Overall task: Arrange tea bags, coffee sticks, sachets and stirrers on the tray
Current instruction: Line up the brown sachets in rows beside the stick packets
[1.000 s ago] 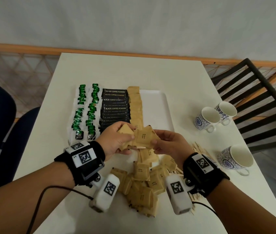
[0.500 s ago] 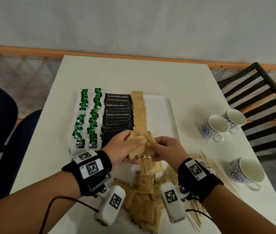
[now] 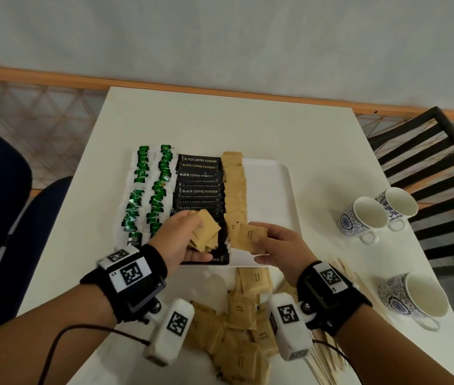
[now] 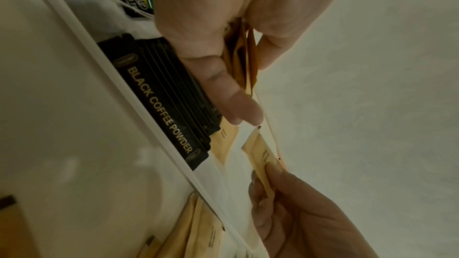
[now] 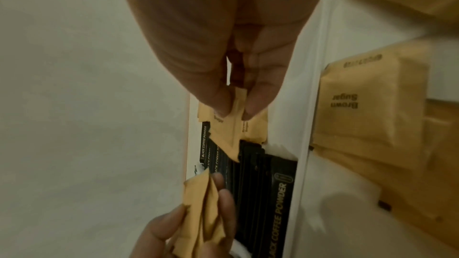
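Observation:
A white tray [image 3: 271, 190] holds two columns of green tea bags [image 3: 152, 190], a stack of black coffee sticks [image 3: 199, 184] and a column of brown sugar sachets [image 3: 235, 190]. My left hand [image 3: 184, 234] grips a small bunch of brown sachets [image 3: 205, 232] over the near end of the coffee sticks. My right hand [image 3: 273, 243] pinches a single brown sachet [image 3: 248, 236] at the near end of the sachet column. In the right wrist view the thumb and finger hold that sachet [image 5: 232, 125] by its edge. The left wrist view shows the bunch [image 4: 244, 54] edge-on.
A heap of loose brown sachets [image 3: 236, 334] lies on the white table [image 3: 220, 120] before the tray. Wooden stirrers [image 3: 328, 357] lie at the near right. Three patterned cups [image 3: 364, 218] stand to the right. A dark chair [image 3: 428, 176] is at the far right.
My hands have drawn apart. The right hand has taken one sachet from the left hand's bunch and carried it right and forward, to the near end of the sachet column.

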A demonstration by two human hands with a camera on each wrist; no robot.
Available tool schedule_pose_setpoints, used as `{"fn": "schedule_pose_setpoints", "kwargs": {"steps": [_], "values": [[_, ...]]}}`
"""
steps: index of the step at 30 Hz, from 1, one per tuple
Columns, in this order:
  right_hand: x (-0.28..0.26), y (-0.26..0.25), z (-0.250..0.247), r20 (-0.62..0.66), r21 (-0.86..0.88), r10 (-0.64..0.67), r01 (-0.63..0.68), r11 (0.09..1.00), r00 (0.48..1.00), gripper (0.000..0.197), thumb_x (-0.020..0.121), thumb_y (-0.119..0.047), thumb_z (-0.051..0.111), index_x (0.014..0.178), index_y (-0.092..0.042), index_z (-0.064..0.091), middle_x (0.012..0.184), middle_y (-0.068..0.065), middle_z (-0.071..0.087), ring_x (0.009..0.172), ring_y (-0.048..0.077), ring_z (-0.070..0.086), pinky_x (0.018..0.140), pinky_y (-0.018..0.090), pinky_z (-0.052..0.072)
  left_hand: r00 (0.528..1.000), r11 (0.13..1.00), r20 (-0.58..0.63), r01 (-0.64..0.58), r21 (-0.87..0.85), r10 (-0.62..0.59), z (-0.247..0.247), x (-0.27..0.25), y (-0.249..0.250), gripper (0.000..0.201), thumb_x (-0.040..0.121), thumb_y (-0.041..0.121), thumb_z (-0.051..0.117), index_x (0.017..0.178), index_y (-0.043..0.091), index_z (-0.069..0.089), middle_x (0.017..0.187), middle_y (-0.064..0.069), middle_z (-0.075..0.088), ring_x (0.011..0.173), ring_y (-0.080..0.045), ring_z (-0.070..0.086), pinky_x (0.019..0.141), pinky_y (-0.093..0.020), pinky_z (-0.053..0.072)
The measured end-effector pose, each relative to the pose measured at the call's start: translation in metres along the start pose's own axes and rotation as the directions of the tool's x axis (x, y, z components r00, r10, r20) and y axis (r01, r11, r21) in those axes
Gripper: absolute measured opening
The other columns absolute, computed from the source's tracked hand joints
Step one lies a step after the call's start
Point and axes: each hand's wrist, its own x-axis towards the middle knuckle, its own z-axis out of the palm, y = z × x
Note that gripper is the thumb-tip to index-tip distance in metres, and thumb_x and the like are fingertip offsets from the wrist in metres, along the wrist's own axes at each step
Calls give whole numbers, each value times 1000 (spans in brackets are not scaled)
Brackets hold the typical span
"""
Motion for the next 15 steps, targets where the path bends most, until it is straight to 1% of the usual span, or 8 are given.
{"fn": "schedule_pose_setpoints", "kwargs": {"steps": [2, 3, 5, 7, 8, 11, 13, 15], "values": [[2, 0, -2, -19, -105, -30, 28, 994, 999, 26, 91, -4, 56, 103, -23, 68, 91, 1, 69, 70, 10, 60, 61, 21, 51, 1000, 1000, 9, 11, -6, -11, 1, 1, 1, 20, 99, 14, 38, 109, 10, 55, 99, -17, 56, 77, -27, 59, 48, -31, 55], [3, 1, -4, -33, -198, -60, 52, 979, 998, 25, 91, -7, 57, 105, -25, 68, 93, -1, 69, 71, 8, 59, 61, 19, 49, 1000, 1000, 12, 15, -4, -14, 1, 1, 1, 21, 99, 13, 37, 109, 11, 55, 99, -17, 55, 78, -27, 58, 48, -31, 55], [5, 0, -9, -60, -400, -149, 113, 910, 987, 22, 91, -16, 59, 108, -28, 68, 96, -6, 69, 77, 3, 59, 63, 11, 45, 1000, 1000, 18, 16, -2, -16, 1, 2, 1, 19, 99, 13, 37, 107, 11, 55, 99, -17, 55, 78, -25, 59, 48, -31, 56], [9, -3, -13, -55, -528, -206, 147, 837, 977, 16, 89, -21, 63, 102, -28, 70, 92, -15, 69, 82, -4, 59, 64, 3, 40, 1000, 1000, 16, 4, -1, -4, -1, 3, 1, 18, 100, 14, 41, 109, 10, 56, 99, -17, 58, 79, -24, 61, 50, -32, 57], [11, -4, -14, -39, -583, -207, 146, 799, 978, 13, 88, -23, 65, 97, -30, 71, 88, -18, 68, 81, -5, 59, 64, 2, 39, 1000, 1000, 11, -6, -3, 6, -2, 4, 0, 17, 100, 15, 44, 111, 10, 57, 100, -17, 60, 80, -23, 62, 50, -32, 57], [21, -9, -10, 24, -722, -173, 137, 678, 985, 6, 83, -31, 70, 89, -31, 73, 81, -17, 66, 74, -1, 57, 63, 9, 41, 1000, 1000, -11, -26, -16, 26, -6, 4, -1, 16, 99, 17, 50, 111, 11, 58, 104, -17, 62, 83, -25, 64, 51, -31, 58], [30, -11, -4, 56, -773, -191, 163, 613, 980, 8, 83, -33, 70, 90, -30, 72, 80, -18, 63, 72, -1, 54, 63, 11, 38, 999, 999, -17, -30, -18, 30, -8, 5, 0, 15, 98, 18, 51, 109, 12, 59, 106, -18, 63, 85, -26, 64, 51, -29, 58], [39, -14, 2, 87, -799, -220, 200, 567, 972, 11, 84, -31, 69, 94, -27, 71, 85, -16, 61, 77, 1, 54, 68, 13, 38, 999, 1000, -29, -26, -18, 25, -11, 5, 0, 16, 98, 18, 51, 110, 11, 59, 108, -19, 63, 85, -25, 65, 51, -29, 58]]}}
